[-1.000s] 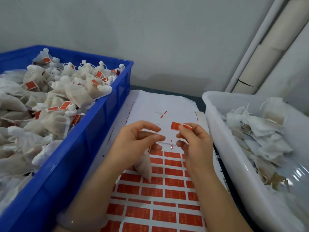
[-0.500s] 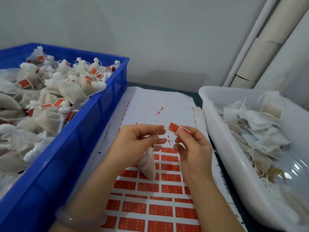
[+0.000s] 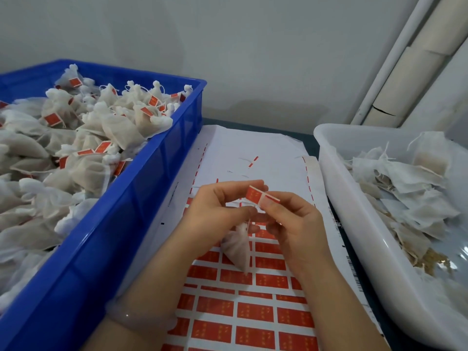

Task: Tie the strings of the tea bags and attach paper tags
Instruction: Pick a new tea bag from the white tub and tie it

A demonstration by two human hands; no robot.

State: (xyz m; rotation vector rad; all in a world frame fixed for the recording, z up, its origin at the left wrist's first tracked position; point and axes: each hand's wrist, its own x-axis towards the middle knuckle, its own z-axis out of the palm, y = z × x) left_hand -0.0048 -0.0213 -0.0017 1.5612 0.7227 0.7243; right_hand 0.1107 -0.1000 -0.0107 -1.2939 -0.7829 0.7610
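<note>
Over the middle of the sticker sheet, my left hand pinches the thin string of a white tea bag, which dangles below my fingers. My right hand pinches a red paper tag between thumb and fingers. The tag is held up against my left fingertips, right where the string runs. The two hands touch at the fingertips. The sheet under them carries rows of red tags, with its far half peeled bare and white.
A blue crate on the left is heaped with tagged tea bags. On the right a white tub holds untagged tea bags. Pale pipes run up the grey wall at the back right.
My hands have closed together. The right hand has brought the red tag left until it meets the left fingertips and the string. The tea bag still hangs from my left hand.
</note>
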